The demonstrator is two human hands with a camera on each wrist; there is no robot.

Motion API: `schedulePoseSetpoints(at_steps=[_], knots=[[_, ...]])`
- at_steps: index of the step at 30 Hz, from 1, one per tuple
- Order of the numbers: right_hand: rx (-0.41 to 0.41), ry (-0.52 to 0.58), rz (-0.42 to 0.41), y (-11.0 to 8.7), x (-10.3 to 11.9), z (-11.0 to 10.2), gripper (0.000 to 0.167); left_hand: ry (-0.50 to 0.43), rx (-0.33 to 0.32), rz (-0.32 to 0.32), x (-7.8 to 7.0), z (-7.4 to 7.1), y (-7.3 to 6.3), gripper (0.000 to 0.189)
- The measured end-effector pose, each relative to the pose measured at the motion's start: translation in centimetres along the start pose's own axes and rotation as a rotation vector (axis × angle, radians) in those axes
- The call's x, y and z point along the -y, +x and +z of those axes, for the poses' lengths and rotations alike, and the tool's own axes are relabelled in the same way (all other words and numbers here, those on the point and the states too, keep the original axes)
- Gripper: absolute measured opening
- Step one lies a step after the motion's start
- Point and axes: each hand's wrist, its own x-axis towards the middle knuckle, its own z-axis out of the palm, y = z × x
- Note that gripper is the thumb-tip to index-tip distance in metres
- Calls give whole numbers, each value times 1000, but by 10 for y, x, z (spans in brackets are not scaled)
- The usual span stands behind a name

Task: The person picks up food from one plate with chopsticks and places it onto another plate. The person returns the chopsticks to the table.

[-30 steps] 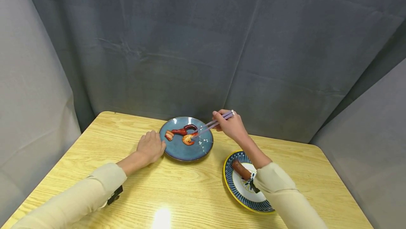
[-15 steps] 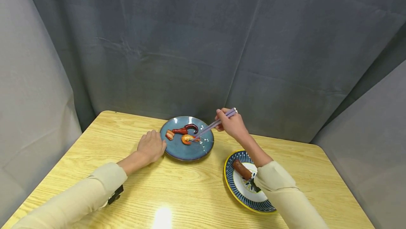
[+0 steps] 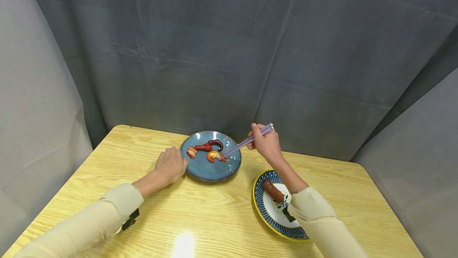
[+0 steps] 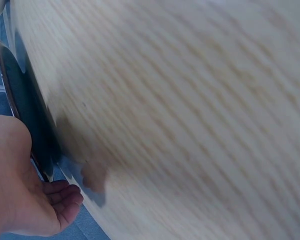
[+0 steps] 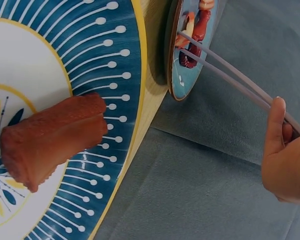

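My right hand (image 3: 265, 143) grips a pair of purple chopsticks (image 3: 247, 142). Their tips meet a curled orange shrimp (image 3: 212, 156) near its tail, on the blue plate (image 3: 205, 172). My left hand (image 3: 171, 164) holds that plate at its left rim; in the left wrist view the thumb (image 4: 14, 132) lies at the edge and the fingers (image 4: 65, 200) curl beside it. Behind the shrimp lies a dark red octopus tentacle (image 3: 205, 146), and to its left a small striped pork-belly-like piece (image 3: 191, 152).
Front right, partly under my right forearm, stands a yellow-rimmed patterned plate (image 3: 262, 214) bearing a brown sausage (image 3: 272, 191) and a dark piece (image 3: 288, 215). A grey curtain (image 3: 214, 71) hangs close behind the wooden table (image 3: 207, 218); pale cloth walls (image 3: 35, 91) flank it.
My right hand has drawn a little to the right with the chopsticks, whose tips now sit nearer the shrimp's tail. The shrimp has shifted slightly right on the plate. My left hand stays put.
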Motion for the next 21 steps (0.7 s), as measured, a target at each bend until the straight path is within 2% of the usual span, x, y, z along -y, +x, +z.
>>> schedulePoseSetpoints(at_steps=[7, 14, 21], knots=[[-50, 21, -20, -4, -4, -10, 46, 1, -9, 2, -1, -2, 0, 34], [-84, 52, -4, -9, -5, -15, 48, 4, -6, 2, -1, -2, 0, 34], [-85, 84, 3, -12, -4, -18, 45, 18, -2, 10, 1, -2, 0, 35]])
